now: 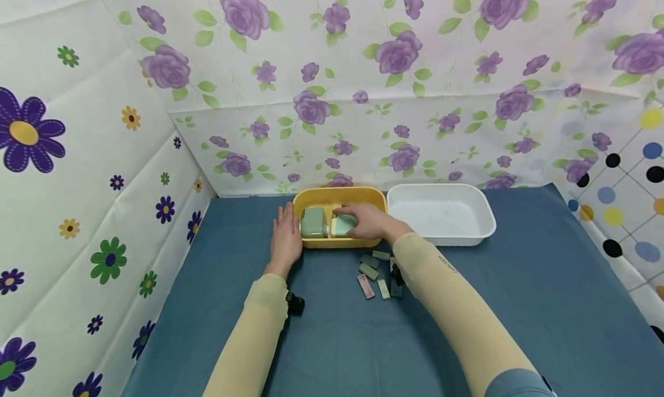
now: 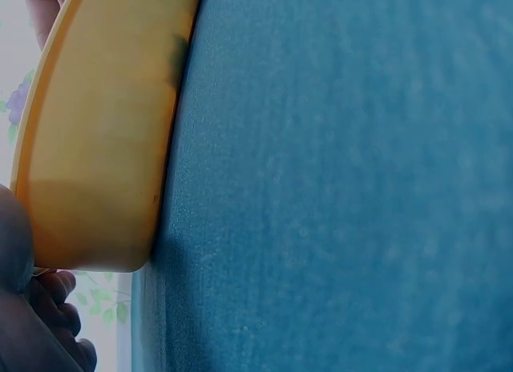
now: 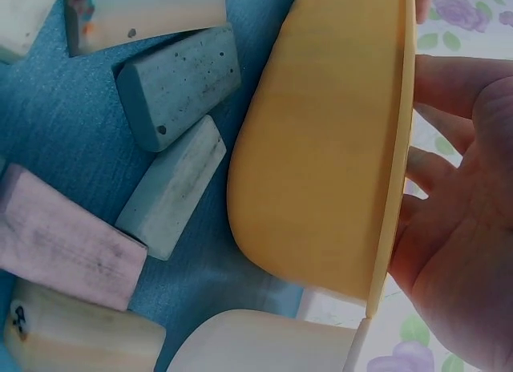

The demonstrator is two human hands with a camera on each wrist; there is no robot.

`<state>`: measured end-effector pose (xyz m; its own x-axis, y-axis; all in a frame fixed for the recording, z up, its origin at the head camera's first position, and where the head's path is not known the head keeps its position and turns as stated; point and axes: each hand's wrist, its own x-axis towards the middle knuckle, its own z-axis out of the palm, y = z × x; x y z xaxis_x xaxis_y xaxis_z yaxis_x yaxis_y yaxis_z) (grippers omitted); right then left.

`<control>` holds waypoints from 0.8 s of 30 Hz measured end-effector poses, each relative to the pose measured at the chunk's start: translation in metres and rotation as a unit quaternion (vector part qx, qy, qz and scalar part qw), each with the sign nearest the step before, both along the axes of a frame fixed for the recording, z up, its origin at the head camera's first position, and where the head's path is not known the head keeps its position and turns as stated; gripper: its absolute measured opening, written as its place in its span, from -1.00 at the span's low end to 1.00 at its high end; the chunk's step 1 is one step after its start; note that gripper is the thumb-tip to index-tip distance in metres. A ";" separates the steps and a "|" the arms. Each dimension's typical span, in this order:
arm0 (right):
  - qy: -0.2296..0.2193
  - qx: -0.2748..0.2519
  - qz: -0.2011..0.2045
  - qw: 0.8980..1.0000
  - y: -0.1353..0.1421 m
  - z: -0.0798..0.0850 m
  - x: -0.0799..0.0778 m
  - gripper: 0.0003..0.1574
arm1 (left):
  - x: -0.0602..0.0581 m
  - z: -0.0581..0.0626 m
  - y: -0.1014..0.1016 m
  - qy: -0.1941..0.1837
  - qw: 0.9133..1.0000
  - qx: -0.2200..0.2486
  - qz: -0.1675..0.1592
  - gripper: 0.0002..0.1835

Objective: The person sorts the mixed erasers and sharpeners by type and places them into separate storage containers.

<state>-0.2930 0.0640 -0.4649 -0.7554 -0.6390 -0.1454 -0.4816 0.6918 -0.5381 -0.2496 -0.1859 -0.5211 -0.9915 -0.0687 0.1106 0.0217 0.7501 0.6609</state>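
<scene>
Flat along the left end of a yellow tub, my left hand presses its straight fingers against the wall. My right hand reaches over the tub's near side and spans a pale green and white boxy thing between thumb and fingers. Beside that, a larger green boxy container lies in the tub's left half. In the right wrist view the right fingers pass behind the tub's rim, which hides their tips. The left wrist view shows the yellow wall close to the left hand.
A white tub stands right against the yellow one. In front lie several small worn blocks, among them a pink block, a green block and a pale block. Flowered cloth rises behind the blue tabletop.
</scene>
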 end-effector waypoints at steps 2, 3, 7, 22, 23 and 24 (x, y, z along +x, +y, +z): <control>0.000 -0.002 0.000 1.000 0.000 0.000 0.000 -0.14 | 0.000 0.000 0.000 0.000 1.000 0.000 0.001 -0.40; 0.000 -0.002 0.000 1.000 0.000 0.000 0.001 -0.14 | 0.000 0.000 0.000 0.001 1.000 0.001 0.001 -0.40; 0.002 -0.006 -0.002 1.000 0.001 -0.003 0.001 -0.13 | 0.000 -0.001 -0.001 0.003 1.000 0.000 0.000 -0.40; 0.004 -0.025 -0.014 1.000 0.003 -0.011 0.001 -0.11 | 0.000 -0.001 -0.001 0.007 1.000 0.002 -0.004 -0.41; 0.002 -0.029 -0.015 0.999 0.003 -0.010 0.001 -0.11 | 0.000 -0.001 -0.001 0.006 1.000 0.001 -0.003 -0.41; 0.002 -0.031 -0.016 0.999 0.004 -0.010 0.002 -0.11 | 0.000 -0.001 -0.001 0.006 1.000 0.002 -0.003 -0.41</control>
